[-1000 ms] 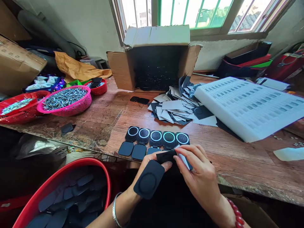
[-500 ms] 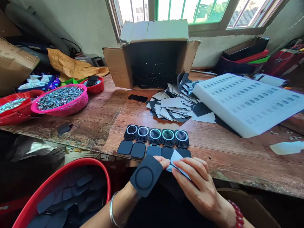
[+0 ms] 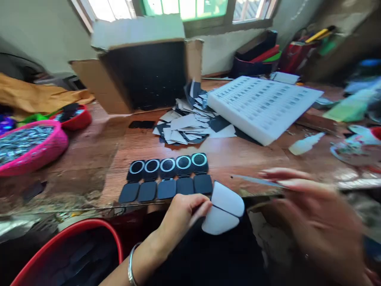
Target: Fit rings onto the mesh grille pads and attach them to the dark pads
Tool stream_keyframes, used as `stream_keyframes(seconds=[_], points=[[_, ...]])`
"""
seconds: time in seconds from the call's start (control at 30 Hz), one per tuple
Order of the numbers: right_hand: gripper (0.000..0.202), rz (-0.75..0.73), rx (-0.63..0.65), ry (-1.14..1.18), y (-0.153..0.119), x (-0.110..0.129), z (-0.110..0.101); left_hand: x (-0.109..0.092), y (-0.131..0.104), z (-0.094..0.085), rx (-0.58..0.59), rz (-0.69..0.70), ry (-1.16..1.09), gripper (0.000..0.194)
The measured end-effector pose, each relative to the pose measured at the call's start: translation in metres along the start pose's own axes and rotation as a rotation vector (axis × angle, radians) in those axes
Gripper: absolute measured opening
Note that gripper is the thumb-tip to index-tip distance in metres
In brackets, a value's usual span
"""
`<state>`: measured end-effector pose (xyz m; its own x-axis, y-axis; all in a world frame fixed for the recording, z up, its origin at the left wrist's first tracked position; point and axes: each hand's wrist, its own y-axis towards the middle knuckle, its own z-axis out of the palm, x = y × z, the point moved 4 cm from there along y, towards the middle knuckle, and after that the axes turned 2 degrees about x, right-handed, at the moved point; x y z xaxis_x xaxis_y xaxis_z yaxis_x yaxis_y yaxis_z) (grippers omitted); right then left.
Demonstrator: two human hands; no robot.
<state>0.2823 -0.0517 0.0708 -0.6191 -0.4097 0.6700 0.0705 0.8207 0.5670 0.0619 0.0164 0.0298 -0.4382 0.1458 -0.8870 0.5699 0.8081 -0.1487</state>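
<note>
My left hand (image 3: 190, 208) pinches the edge of a folded piece with two pale halves (image 3: 228, 198) and a dark crease between them, just off the table's front edge. At the right, my right hand (image 3: 315, 210) is blurred, its fingers closed on a thin pale strip (image 3: 256, 180) that points left over the table. Several black ringed pads (image 3: 167, 168) stand in a row, each with a plain dark square (image 3: 166, 189) in front of it, to the left of and behind the pale piece.
Behind lies a heap of grey and black sheets (image 3: 186, 123), beside a white foam block (image 3: 262, 103). An open carton (image 3: 86, 79) stands farther back. Baskets of metal parts (image 3: 29, 139) are at left, a red tub (image 3: 116, 234) below, a small bottle (image 3: 306, 143) at right.
The view has swung right. My right hand has moved away to the right with a pale strip. The piece in my left hand has turned from its dark ringed face to its pale side.
</note>
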Motion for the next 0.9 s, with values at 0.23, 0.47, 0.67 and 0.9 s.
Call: stream_keyframes(seconds=[0.23,0.47,0.67,0.9], points=[[0.064,0.006,0.445,-0.038,-0.044,-0.011,-0.014,-0.016,0.018,0.062,0.211,0.312,0.154,0.024],[0.068,0.127,0.226,-0.402,-0.169,-0.076,-0.08,0.015,0.002,0.047,0.112,0.119,0.01,0.032],[0.056,0.177,0.093,-0.655,-0.229,-0.108,-0.079,0.029,-0.029,0.02,-0.035,-0.111,-0.014,0.029],[0.036,0.216,-0.163,-0.094,-0.138,-0.031,-0.022,0.046,-0.057,0.021,-0.12,-0.179,-0.212,0.023]])
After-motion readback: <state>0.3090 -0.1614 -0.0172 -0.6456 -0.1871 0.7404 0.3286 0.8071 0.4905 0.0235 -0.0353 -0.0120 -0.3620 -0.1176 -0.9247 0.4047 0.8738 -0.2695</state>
